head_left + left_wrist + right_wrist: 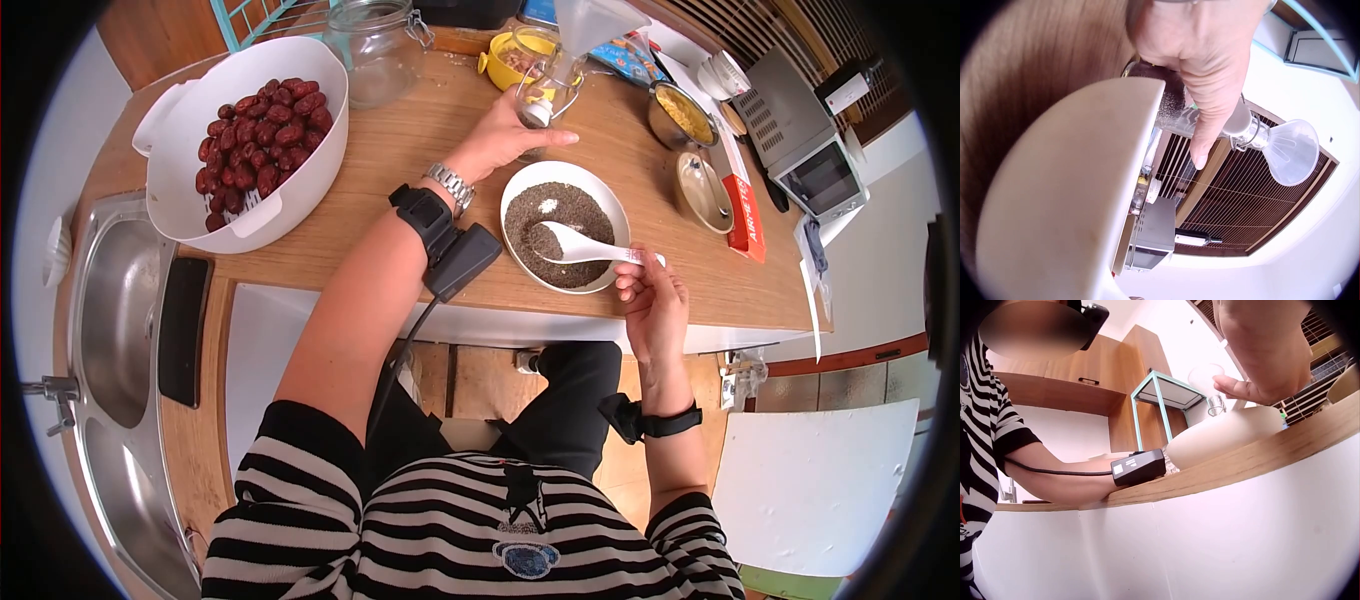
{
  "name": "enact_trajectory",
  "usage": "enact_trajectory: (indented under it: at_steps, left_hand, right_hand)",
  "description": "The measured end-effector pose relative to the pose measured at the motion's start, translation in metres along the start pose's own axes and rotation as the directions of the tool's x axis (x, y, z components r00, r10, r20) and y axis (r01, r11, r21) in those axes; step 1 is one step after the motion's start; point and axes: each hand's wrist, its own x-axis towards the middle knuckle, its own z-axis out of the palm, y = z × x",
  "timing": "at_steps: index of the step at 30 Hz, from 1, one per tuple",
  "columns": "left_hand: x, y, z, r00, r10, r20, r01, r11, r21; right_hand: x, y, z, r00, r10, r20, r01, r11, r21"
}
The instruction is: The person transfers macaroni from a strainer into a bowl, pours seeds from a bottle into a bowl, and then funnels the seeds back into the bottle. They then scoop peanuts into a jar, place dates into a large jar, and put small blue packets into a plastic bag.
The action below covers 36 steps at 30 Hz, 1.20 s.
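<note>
A white bowl of small dark seeds stands near the counter's front edge. My right hand pinches the handle of a white spoon, whose head lies in the seeds. Beyond the bowl my left hand grips a clear swing-top bottle; in the left wrist view, that bottle has dark contents low down and a translucent funnel in its neck. The left hand has its thumb along the glass. In the right wrist view the right hand is above the bowl; the spoon is hidden there.
At the left stand a white basket of red dates and a steel sink. Behind are a glass jar and a yellow bowl. A metal bowl, a beige bowl and a microwave are right.
</note>
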Motion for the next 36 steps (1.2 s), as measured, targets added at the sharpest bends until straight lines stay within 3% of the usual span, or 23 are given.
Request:
enact_trajectory:
  at_steps: [6,12,17,20,24,27,28,30,31,33,36]
  left_hand:
    - [0.001,0.001,0.000,1.000,0.005,0.005,-0.005,1.000,0.010]
    - [0.002,-0.002,-0.001,0.999,-0.031,-0.007,0.031,0.999,0.019]
    - [0.004,-0.007,-0.002,1.000,-0.004,0.003,0.004,1.000,0.001]
    - [0.003,-0.004,-0.002,0.999,-0.040,-0.005,0.040,0.999,-0.006]
    - [0.003,-0.003,-0.001,0.999,-0.046,-0.013,0.046,0.999,-0.017]
    - [0.003,-0.003,-0.002,0.998,-0.066,0.005,0.066,0.997,-0.035]
    - [0.003,-0.003,-0.001,0.998,-0.068,0.004,0.068,0.997,-0.036]
    - [0.004,-0.005,-0.001,1.000,-0.023,-0.002,0.023,0.999,-0.046]
    - [0.004,-0.006,-0.001,1.000,-0.025,-0.002,0.025,0.999,-0.047]
    - [0.004,-0.005,-0.001,0.999,-0.053,-0.004,0.053,0.998,-0.020]
    - [0.004,-0.006,-0.001,1.000,0.001,-0.024,-0.002,1.000,-0.017]
  right_hand:
    - [0.010,-0.033,0.000,0.996,-0.095,0.003,0.094,0.994,0.046]
    - [0.039,-0.100,0.018,0.955,-0.294,0.027,0.285,0.944,0.168]
    - [0.073,-0.147,0.040,0.917,-0.390,0.083,0.358,0.897,0.260]
    - [0.097,-0.160,0.053,0.905,-0.426,0.019,0.405,0.874,0.269]
    - [0.100,-0.154,0.079,0.862,-0.484,0.154,0.480,0.875,0.061]
    - [0.092,-0.141,0.090,0.768,-0.572,0.286,0.624,0.770,-0.133]
    - [0.090,-0.139,0.091,0.769,-0.571,0.287,0.622,0.772,-0.134]
    - [0.085,-0.135,0.089,0.662,-0.659,0.356,0.744,0.634,-0.210]
    - [0.081,-0.135,0.087,0.664,-0.657,0.356,0.743,0.636,-0.211]
    - [0.074,-0.137,0.079,0.596,-0.734,0.328,0.802,0.568,-0.186]
    - [0.058,-0.133,0.061,0.600,-0.762,0.244,0.800,0.583,-0.145]
